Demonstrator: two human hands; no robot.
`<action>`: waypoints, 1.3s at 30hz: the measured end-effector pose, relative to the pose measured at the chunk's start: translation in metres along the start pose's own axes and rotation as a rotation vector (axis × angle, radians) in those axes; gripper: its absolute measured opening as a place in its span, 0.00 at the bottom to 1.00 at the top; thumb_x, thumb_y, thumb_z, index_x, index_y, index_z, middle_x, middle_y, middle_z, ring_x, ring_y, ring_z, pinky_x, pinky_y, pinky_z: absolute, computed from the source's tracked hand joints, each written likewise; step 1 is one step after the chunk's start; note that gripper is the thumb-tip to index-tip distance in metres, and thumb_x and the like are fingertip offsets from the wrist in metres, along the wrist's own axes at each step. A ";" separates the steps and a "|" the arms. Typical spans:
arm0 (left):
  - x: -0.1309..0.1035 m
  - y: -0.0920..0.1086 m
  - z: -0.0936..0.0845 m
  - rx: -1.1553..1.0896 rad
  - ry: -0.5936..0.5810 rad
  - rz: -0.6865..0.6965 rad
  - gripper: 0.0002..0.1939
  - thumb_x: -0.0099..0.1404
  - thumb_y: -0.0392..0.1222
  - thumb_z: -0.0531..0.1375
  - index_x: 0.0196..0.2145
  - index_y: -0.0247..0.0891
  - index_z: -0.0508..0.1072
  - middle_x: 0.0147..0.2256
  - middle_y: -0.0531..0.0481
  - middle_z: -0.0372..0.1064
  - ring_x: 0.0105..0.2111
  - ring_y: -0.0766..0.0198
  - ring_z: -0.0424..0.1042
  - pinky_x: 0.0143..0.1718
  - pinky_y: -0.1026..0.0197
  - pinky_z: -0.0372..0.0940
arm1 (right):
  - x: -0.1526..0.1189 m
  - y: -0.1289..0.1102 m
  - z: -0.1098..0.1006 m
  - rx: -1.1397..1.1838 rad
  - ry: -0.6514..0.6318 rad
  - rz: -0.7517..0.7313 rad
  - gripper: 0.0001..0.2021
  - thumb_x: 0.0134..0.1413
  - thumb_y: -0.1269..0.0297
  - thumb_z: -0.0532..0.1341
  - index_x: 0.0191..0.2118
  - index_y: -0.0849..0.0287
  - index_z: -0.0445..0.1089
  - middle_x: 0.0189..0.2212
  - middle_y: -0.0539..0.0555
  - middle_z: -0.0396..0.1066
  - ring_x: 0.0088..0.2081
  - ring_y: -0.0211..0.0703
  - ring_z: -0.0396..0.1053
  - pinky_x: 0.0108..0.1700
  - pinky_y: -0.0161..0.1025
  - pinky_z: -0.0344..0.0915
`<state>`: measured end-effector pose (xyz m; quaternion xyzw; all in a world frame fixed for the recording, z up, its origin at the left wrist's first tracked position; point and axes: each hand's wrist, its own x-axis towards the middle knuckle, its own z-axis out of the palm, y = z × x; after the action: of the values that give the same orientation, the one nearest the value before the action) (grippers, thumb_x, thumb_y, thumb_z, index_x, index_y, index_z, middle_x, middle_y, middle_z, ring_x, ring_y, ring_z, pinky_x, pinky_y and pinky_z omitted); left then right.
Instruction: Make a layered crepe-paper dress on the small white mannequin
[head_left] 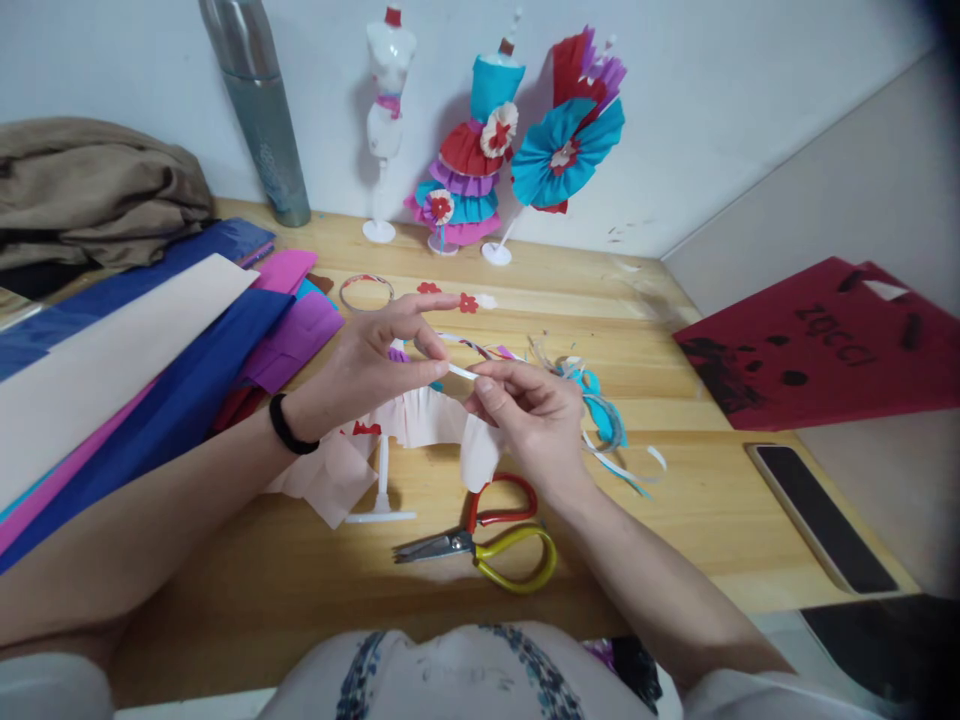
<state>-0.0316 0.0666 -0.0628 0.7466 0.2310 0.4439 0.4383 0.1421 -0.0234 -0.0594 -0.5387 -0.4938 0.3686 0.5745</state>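
A narrow white strip [460, 372] is stretched between my two hands above the table. My left hand [397, 345] pinches its left end with thumb and index finger, another finger pointing out to the right. The other end is pinched in my right hand [529, 405]. Just below lies a gathered, pale cream paper ruffle [427, 418], partly hidden by my hands. A white stand [383, 480] lies on its side by the ruffle, its upper part covered. Closest to me are scissors [457, 543] with one red and one yellow handle, blades pointing left.
Folded coloured crepe paper [142, 370] lies left, near a metal bottle [262, 120]. Along the wall stand a bare mannequin [390, 110] and two dressed ones [469, 150]. Blue scraps [600, 400], a red bag [817, 340] and a phone [821, 515] are right; red paper flowers [468, 303] lie behind.
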 end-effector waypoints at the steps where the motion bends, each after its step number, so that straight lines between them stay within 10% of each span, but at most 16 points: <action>1: 0.000 0.000 0.000 -0.002 -0.002 0.005 0.03 0.58 0.35 0.67 0.28 0.38 0.77 0.58 0.45 0.72 0.60 0.53 0.70 0.65 0.46 0.59 | 0.000 0.000 0.000 0.001 0.001 -0.002 0.04 0.47 0.65 0.67 0.31 0.57 0.78 0.19 0.48 0.76 0.21 0.37 0.73 0.24 0.34 0.69; 20: 0.009 -0.006 -0.018 -0.272 0.166 -0.154 0.06 0.55 0.36 0.69 0.26 0.39 0.74 0.52 0.46 0.76 0.59 0.51 0.70 0.65 0.45 0.58 | -0.007 0.002 -0.007 -0.145 0.055 -0.233 0.04 0.55 0.67 0.64 0.36 0.57 0.77 0.24 0.50 0.78 0.22 0.36 0.72 0.25 0.34 0.70; 26: 0.007 0.009 -0.020 0.023 -0.062 0.014 0.14 0.63 0.45 0.65 0.46 0.44 0.79 0.60 0.47 0.69 0.64 0.49 0.63 0.67 0.46 0.55 | -0.006 0.002 -0.007 -0.179 0.036 -0.196 0.05 0.57 0.65 0.64 0.36 0.57 0.77 0.26 0.51 0.79 0.23 0.37 0.73 0.27 0.36 0.71; 31: 0.005 0.011 -0.011 0.217 -0.121 0.179 0.05 0.60 0.43 0.68 0.36 0.45 0.78 0.55 0.46 0.74 0.61 0.50 0.67 0.69 0.43 0.52 | -0.007 0.002 -0.007 -0.216 0.005 -0.180 0.06 0.57 0.64 0.63 0.37 0.57 0.78 0.28 0.52 0.80 0.25 0.39 0.75 0.28 0.37 0.72; 39: 0.008 -0.001 -0.020 0.014 -0.312 0.006 0.04 0.62 0.45 0.66 0.32 0.44 0.80 0.49 0.48 0.79 0.56 0.50 0.73 0.64 0.44 0.62 | -0.005 0.004 -0.009 -0.152 -0.074 -0.169 0.05 0.58 0.64 0.64 0.38 0.55 0.79 0.27 0.52 0.79 0.26 0.39 0.74 0.28 0.36 0.70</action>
<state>-0.0445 0.0820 -0.0558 0.8104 0.1608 0.3222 0.4622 0.1501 -0.0301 -0.0632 -0.5234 -0.5849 0.3000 0.5421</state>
